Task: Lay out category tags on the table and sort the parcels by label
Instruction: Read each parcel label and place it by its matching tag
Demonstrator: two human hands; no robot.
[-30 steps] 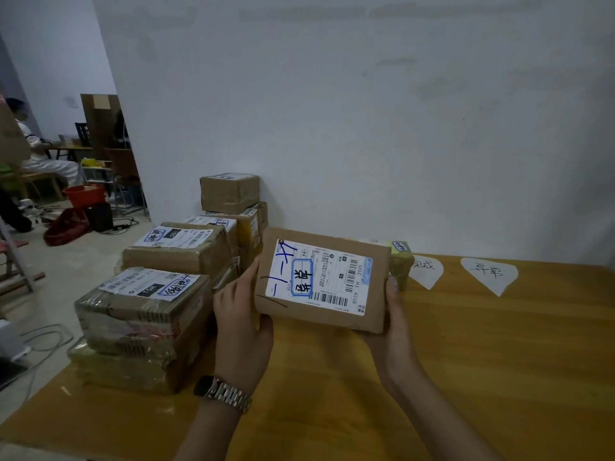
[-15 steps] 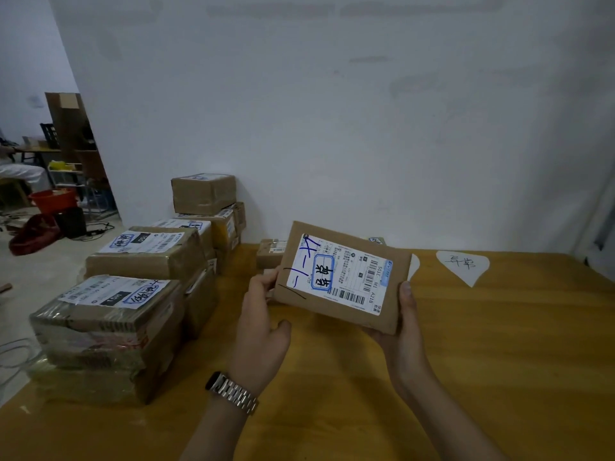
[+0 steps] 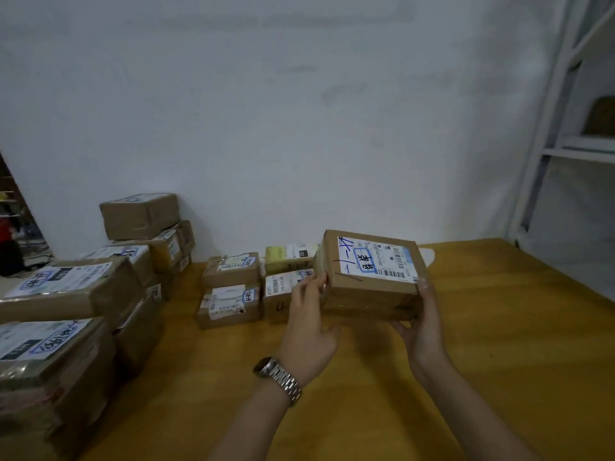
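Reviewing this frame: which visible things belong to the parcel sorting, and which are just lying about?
Job: held parcel, left hand, right hand, small parcels by the wall, parcel stacks at left, paper tag, table.
Lying about: metal shelving, brown item on its shelf, red object at far left.

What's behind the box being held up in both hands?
Behind the held parcel, a white paper tag peeks out at its right edge on the table, and small stacked parcels show at its left. The rest of the tag, and anything else behind, is covered.
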